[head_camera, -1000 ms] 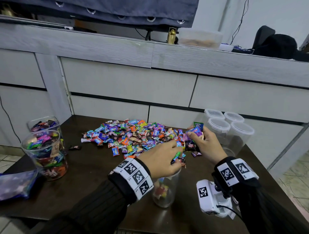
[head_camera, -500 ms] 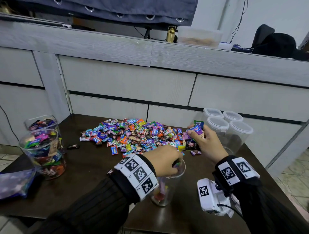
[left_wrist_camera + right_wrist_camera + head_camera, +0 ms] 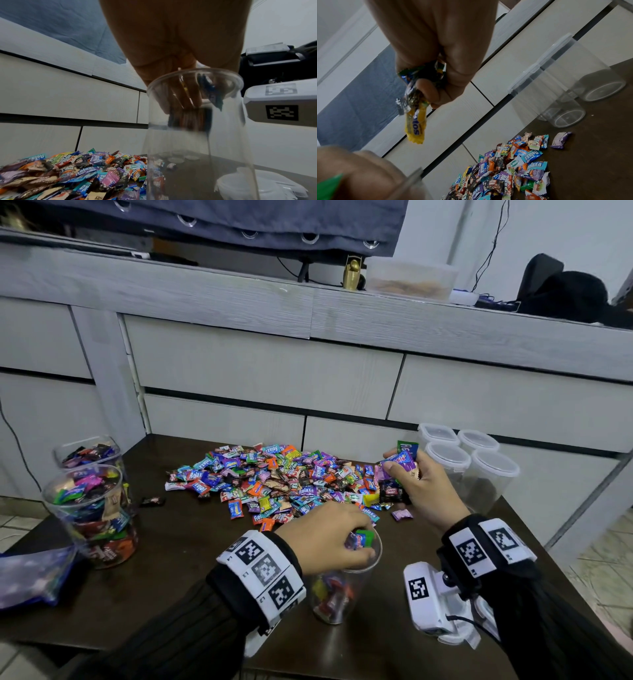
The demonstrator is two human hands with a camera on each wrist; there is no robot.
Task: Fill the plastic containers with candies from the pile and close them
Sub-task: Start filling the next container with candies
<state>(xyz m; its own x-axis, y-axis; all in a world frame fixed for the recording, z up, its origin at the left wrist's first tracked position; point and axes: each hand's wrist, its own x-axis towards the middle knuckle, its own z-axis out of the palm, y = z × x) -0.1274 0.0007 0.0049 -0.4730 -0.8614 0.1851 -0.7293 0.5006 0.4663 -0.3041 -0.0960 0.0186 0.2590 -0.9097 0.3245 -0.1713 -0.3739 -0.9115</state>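
Observation:
A heap of wrapped candies lies in the middle of the dark table. An open clear container stands near the front edge with a few candies at its bottom. My left hand is over its mouth, fingers curled round green and blue candies. In the left wrist view the fingertips dip inside the container's rim, with a dark candy just below them. My right hand hovers at the heap's right edge and grips a handful of candies; a yellow one hangs out.
Two clear containers full of candies stand at the table's left, beside a blue bag. Several empty lidded containers stand at the back right. A white lid lies near the open container. Grey cabinet drawers rise behind.
My left hand has come back from the heap to the open container's mouth, carrying candies. My right hand has stayed almost still with its handful.

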